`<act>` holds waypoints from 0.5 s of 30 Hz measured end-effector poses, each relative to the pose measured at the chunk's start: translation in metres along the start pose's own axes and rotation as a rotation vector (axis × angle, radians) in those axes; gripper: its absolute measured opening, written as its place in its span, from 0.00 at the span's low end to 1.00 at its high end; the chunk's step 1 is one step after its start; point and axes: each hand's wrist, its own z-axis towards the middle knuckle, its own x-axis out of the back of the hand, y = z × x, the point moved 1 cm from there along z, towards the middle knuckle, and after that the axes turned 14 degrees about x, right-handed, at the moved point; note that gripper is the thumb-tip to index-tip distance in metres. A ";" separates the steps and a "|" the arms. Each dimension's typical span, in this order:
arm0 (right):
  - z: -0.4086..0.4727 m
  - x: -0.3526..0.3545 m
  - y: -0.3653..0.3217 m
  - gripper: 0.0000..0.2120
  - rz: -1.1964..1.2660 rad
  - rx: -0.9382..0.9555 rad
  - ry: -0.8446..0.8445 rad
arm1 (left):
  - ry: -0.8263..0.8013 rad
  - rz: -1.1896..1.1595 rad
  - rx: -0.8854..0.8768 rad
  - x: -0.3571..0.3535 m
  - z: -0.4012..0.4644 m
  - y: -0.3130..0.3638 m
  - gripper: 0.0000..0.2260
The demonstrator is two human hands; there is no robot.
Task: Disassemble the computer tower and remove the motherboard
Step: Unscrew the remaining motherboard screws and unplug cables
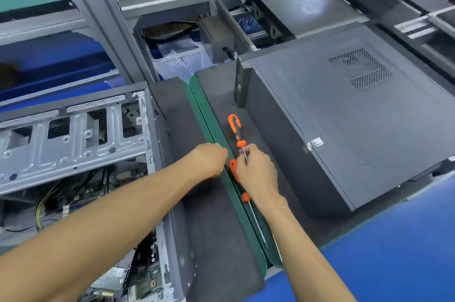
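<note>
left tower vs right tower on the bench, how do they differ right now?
The left tower is open: its side panel is off, showing the drive cage, cables and boards. The right tower is closed, its vented side panel on. The left tower is cut off by the frame edge; the right tower shows almost whole. Both are grey cases lying on their sides on dark mats.

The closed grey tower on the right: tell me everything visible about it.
The closed grey tower lies on its side on a dark mat, right of the screwdrivers. It looks like dark grey painted sheet metal, with its side panel still on and facing up. That panel has a perforated vent grille near the far corner and a silvery sticker at its near edge. Neither hand touches it.
</note>
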 end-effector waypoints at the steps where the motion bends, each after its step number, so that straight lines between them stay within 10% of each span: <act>1: 0.001 0.000 0.002 0.11 -0.011 0.005 0.016 | -0.001 0.001 0.005 -0.001 -0.001 0.000 0.07; 15: 0.006 0.007 -0.006 0.09 -0.054 0.106 0.146 | 0.182 -0.776 -0.035 0.038 -0.041 -0.079 0.11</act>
